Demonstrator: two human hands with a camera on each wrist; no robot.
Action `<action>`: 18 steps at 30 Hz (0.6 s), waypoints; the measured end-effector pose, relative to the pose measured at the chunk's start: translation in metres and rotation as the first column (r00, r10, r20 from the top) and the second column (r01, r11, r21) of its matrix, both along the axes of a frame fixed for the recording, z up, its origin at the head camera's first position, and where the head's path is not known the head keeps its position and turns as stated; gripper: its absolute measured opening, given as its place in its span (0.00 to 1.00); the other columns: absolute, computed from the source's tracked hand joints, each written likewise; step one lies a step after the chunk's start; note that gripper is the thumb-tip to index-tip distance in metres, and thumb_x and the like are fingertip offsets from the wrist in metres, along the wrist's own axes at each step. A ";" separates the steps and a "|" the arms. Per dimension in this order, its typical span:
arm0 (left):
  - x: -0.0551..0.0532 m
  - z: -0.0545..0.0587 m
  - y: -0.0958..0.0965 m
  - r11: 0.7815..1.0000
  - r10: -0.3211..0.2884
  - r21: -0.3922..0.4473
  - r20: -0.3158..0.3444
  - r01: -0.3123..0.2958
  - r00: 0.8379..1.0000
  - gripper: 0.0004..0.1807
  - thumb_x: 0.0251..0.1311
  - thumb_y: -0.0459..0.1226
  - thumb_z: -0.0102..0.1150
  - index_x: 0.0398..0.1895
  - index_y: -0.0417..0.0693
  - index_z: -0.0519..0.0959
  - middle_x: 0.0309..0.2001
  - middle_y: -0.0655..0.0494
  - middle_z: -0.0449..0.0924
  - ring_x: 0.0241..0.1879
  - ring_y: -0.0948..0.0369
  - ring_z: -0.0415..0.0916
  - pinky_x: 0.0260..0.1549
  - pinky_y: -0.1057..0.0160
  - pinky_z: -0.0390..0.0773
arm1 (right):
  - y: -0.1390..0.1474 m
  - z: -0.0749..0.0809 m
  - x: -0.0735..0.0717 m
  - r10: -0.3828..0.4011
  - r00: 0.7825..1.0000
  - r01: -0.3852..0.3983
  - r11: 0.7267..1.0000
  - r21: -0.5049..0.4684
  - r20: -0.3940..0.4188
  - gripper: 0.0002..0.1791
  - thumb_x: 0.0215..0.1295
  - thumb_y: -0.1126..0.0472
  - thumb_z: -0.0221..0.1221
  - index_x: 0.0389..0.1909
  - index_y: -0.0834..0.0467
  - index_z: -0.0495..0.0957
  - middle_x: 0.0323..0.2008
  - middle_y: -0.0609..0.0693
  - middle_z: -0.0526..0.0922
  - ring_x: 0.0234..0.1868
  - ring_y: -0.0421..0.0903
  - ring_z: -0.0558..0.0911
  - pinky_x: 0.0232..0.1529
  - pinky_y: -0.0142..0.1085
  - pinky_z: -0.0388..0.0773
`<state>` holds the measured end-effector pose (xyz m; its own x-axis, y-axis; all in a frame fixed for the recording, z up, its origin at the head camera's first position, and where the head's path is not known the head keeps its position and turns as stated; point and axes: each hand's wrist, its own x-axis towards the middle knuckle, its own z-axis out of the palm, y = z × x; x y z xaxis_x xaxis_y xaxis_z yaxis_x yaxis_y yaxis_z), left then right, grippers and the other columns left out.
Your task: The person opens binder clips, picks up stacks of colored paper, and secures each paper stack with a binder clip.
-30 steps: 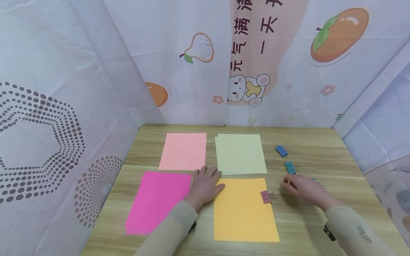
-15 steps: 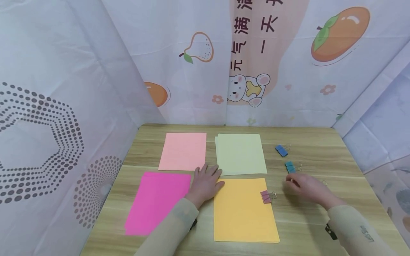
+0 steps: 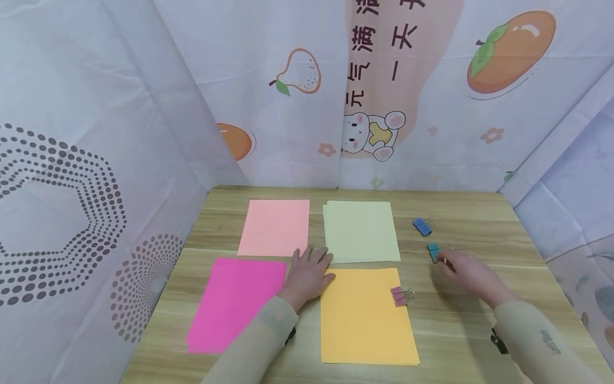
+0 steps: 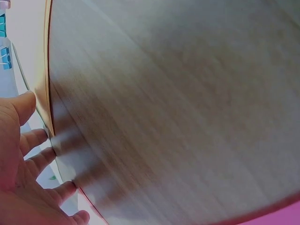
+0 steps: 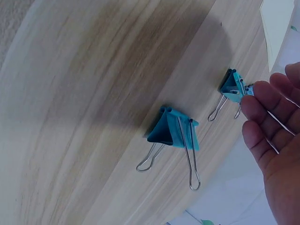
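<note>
My left hand (image 3: pixel 307 277) rests on the table with its fingers spread, between the magenta paper (image 3: pixel 237 304) and the orange paper (image 3: pixel 366 325). Its thumb touches the orange stack's edge. A dusty-pink binder clip (image 3: pixel 398 296) sits on that stack's right edge. My right hand (image 3: pixel 472 273), fingers loosely bent, is at a teal binder clip (image 3: pixel 434 251); in the right wrist view its fingertips overlap that clip's handles, and I cannot tell whether they touch. Another teal binder clip (image 5: pixel 176 129) stands nearer in the right wrist view; my right hand hides it in the head view.
Light-green paper (image 3: pixel 362 232) and salmon paper (image 3: pixel 274 228) lie farther back on the wooden table (image 3: pixel 460 346). A blue binder clip (image 3: pixel 422 226) is at the back right. Printed curtains (image 3: pixel 268 122) hang behind and along the sides.
My right hand has shifted slightly right and farther back, toward the teal binder clip, and now covers its handles in the head view. My left hand has stayed nearly still.
</note>
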<state>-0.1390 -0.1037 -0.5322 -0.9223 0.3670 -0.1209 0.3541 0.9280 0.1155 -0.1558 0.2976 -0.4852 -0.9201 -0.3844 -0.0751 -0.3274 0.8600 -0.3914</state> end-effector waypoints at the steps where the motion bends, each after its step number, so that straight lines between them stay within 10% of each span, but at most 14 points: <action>1: 0.000 0.000 0.000 1.000 0.000 0.000 0.002 0.000 1.000 0.32 0.74 0.59 0.48 0.76 0.60 0.67 0.77 0.57 0.62 0.77 0.42 0.55 0.72 0.34 0.54 | 0.000 0.000 -0.001 -0.005 1.000 0.005 1.000 0.000 0.004 0.07 0.72 0.64 0.59 0.45 0.63 0.81 0.33 0.47 0.83 0.30 0.41 0.75 0.33 0.42 0.79; 18: -0.001 -0.002 -0.002 1.000 0.004 0.026 -0.003 -0.004 1.000 0.33 0.70 0.61 0.52 0.74 0.61 0.67 0.77 0.59 0.62 0.76 0.43 0.56 0.70 0.35 0.58 | 0.003 0.008 -0.021 0.009 1.000 -0.008 1.000 0.022 -0.030 0.08 0.72 0.65 0.58 0.44 0.66 0.81 0.34 0.52 0.85 0.32 0.45 0.81 0.34 0.47 0.82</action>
